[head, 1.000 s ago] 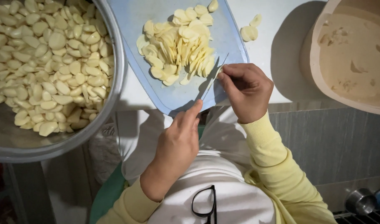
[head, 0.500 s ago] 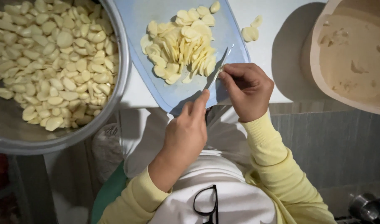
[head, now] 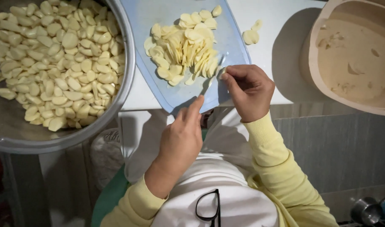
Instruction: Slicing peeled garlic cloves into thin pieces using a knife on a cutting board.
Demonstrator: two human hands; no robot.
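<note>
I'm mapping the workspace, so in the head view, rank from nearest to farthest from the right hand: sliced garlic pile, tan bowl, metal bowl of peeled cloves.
From the right hand:
1. Pile of pale sliced garlic, on the blue cutting board, just left.
2. Round tan bowl, to the right.
3. Large metal bowl of peeled cloves, far left.

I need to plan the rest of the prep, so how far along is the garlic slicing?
Done: a pile of garlic slices lies on the blue cutting board. In hand: the left hand holds a knife, and the right hand pinches a small piece at the blade. Left: the metal bowl holds many whole peeled cloves, so most remains.
</note>
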